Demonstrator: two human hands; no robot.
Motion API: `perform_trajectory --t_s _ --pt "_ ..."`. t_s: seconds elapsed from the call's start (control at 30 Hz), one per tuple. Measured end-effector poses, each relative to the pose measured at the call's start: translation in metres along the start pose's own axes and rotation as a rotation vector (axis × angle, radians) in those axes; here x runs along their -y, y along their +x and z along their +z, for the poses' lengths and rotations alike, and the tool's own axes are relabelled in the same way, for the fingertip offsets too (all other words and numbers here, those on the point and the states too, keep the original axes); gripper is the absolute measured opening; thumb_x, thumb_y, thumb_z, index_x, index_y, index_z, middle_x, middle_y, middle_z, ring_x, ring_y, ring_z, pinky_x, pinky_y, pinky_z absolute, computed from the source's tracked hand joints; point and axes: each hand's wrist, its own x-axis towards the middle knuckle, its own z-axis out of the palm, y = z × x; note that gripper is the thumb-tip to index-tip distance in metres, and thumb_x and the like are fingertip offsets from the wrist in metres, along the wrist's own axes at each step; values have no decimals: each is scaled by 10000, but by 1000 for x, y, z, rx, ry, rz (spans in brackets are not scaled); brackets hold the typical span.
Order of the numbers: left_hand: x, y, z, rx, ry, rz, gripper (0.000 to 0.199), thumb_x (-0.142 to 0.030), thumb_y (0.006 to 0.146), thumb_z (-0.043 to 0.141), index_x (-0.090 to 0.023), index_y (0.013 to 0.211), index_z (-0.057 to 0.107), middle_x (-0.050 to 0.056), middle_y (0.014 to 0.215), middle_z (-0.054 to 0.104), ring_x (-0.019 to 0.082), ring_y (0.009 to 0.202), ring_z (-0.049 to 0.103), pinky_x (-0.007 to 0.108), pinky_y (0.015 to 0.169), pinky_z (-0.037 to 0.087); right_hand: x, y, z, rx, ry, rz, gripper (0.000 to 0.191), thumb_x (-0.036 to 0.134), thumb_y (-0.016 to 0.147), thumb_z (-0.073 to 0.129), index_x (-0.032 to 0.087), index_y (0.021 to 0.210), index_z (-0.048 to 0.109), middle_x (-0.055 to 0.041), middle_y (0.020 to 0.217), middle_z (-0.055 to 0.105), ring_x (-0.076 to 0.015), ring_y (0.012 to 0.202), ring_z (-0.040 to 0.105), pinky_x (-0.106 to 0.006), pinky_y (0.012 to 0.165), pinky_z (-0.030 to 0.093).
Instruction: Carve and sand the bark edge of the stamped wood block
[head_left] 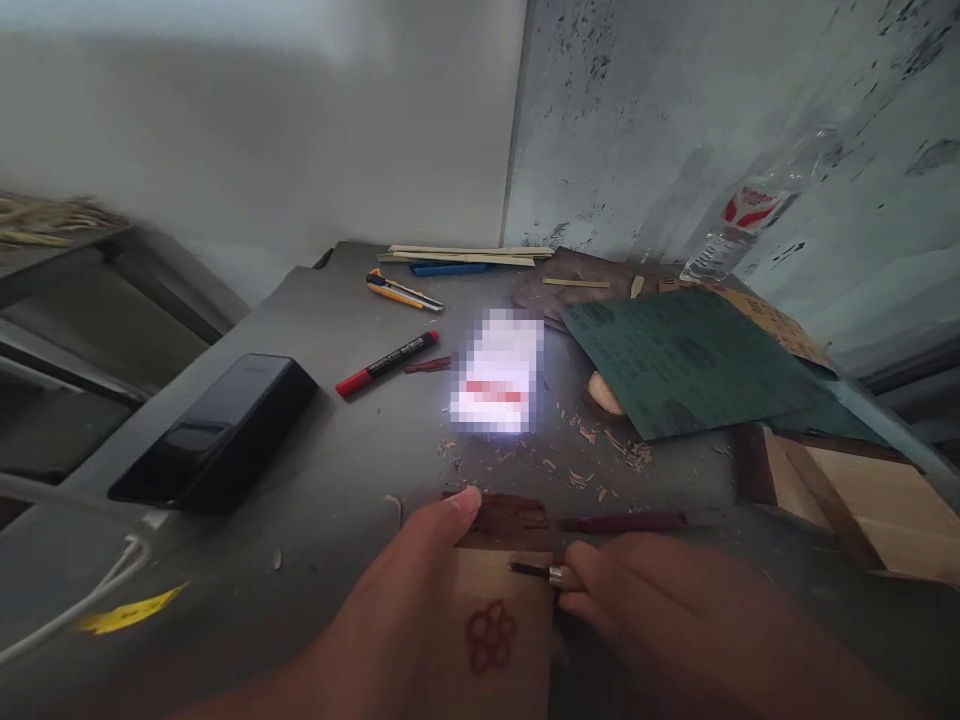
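A pale wooden block (504, 595) with a dark, bark-like far end lies in front of me, a flower of red circles drawn on its face. My left hand (397, 590) grips it along the left side, the thumb on the dark end and the other fingers hidden. A wood-carving tool (534, 569) with a dark blade and metal ferrule is held in my right hand (637, 590), its tip over the block's face; I cannot tell if it touches. Just beyond my right hand lies a dark red handled tool (630, 521).
Wood shavings (585, 475) litter the table (360, 440). Behind are a lit, blurred phone-like screen (499, 375), red marker (388, 363) and utility knife (403, 292). Green sandpaper (682, 355), wood blocks (862, 500) and a bottle (750, 215) stand right; a black device (217, 430) left.
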Motion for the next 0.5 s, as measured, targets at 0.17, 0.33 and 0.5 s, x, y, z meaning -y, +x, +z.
perform_trajectory --t_s 0.17,0.33,0.5 --pt "0 -1 0 -70 38 -30 693 -467 1029 282 -100 743 796 153 654 790 212 595 738 280 628 517 4 5 -6 79 35 28 273 246 1051 467 274 993 732 -5 838 750 -167 726 729 -248 669 603" --pt "1 4 -12 -32 34 -9 669 -536 1001 362 -65 869 818 154 746 817 225 641 755 311 693 545 4 5 -12 55 2 16 245 246 1034 484 242 990 725 -23 845 746 -184 743 730 -275 696 607" --pt "3 5 -18 105 25 14 596 -495 1003 400 -75 930 816 153 802 820 218 747 760 302 769 537 3 3 -7 33 47 -1 241 240 1041 487 249 969 717 -2 828 747 -164 720 723 -251 683 592"
